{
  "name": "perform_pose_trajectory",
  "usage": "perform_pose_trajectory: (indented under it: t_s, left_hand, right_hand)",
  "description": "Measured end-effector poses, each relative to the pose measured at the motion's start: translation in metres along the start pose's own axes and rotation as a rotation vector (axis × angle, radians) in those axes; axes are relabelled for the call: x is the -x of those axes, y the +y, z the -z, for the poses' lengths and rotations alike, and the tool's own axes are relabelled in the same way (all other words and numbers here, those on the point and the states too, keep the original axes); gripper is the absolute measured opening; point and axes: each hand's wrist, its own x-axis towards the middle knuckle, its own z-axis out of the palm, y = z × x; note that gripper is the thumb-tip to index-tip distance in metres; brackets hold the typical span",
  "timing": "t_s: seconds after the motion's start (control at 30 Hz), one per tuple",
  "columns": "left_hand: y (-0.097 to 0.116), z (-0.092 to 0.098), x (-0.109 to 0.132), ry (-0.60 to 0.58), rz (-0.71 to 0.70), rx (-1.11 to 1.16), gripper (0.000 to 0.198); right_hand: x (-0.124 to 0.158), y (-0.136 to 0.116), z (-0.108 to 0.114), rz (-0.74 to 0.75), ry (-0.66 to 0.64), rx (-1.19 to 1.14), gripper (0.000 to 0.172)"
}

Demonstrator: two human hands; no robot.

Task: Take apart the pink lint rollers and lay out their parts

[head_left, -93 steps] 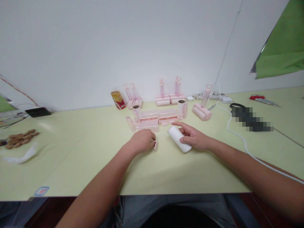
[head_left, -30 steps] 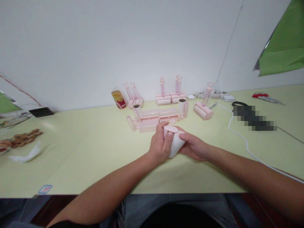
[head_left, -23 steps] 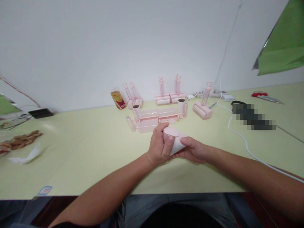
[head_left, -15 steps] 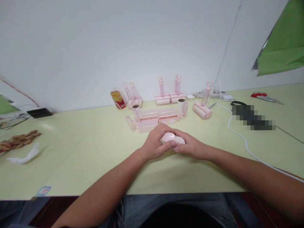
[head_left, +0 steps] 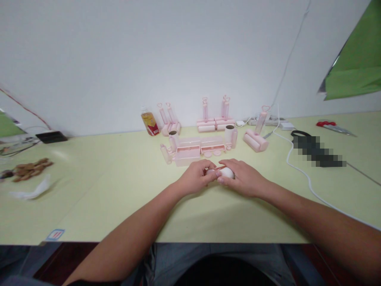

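Near the middle of the table, my left hand (head_left: pixel 199 174) and my right hand (head_left: pixel 243 176) meet around a small, glossy white rounded object (head_left: pixel 227 172). My right fingers curve over its larger visible part. On the other side, my left thumb and fingers pinch a smaller white part, mostly covered by the hand. Whether the two parts are joined cannot be made out. Just beyond the hands lie open pale-pink boxes (head_left: pixel 188 159) with clear lids. A white paper roll (head_left: pixel 229 136) stands behind them on the right, and another roll (head_left: pixel 174 140) on the left.
Pink lint rollers (head_left: pixel 206 125) with clear handles stand along the wall, one more lint roller (head_left: pixel 256 140) at the right. A yellow-and-red labelled bottle (head_left: pixel 150 123) is behind. A white cable (head_left: pixel 308 180) crosses the right side. Brown pieces (head_left: pixel 31 169) lie far left.
My hands have shifted slightly apart at the fingers, and the white parts have turned in them. The left part is now more covered. The camera view has moved a little.
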Motion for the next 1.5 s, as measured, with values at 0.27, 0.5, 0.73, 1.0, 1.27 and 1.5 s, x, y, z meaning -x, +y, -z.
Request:
perform_pose_trajectory:
  t_s: [0.27,0.5,0.73,1.0,1.27,1.5]
  left_hand:
    - [-0.005,-0.012,-0.003,-0.039,0.173,0.306,0.047]
    - [0.005,-0.019,-0.003,-0.081,0.247,0.548,0.051]
    - [0.007,-0.024,0.0,-0.056,0.186,0.574,0.047]
    - [0.012,-0.023,0.002,-0.028,0.145,0.56,0.045]
    - [0.012,-0.028,0.002,0.013,0.114,0.545,0.045]
    - [0.014,-0.03,0.003,0.034,0.089,0.538,0.043]
  right_hand:
    - [0.0,-0.001,0.014,-0.004,-0.044,0.061,0.065]
    - [-0.003,-0.002,0.016,0.09,-0.011,-0.037,0.055]
    - [-0.003,-0.003,0.012,0.121,0.004,-0.082,0.056]
    - [0.002,-0.013,0.017,0.051,-0.023,-0.068,0.056]
    - [0.001,-0.013,0.02,0.001,-0.047,-0.024,0.056]
    - [0.002,-0.012,0.023,0.011,-0.049,0.014,0.056]
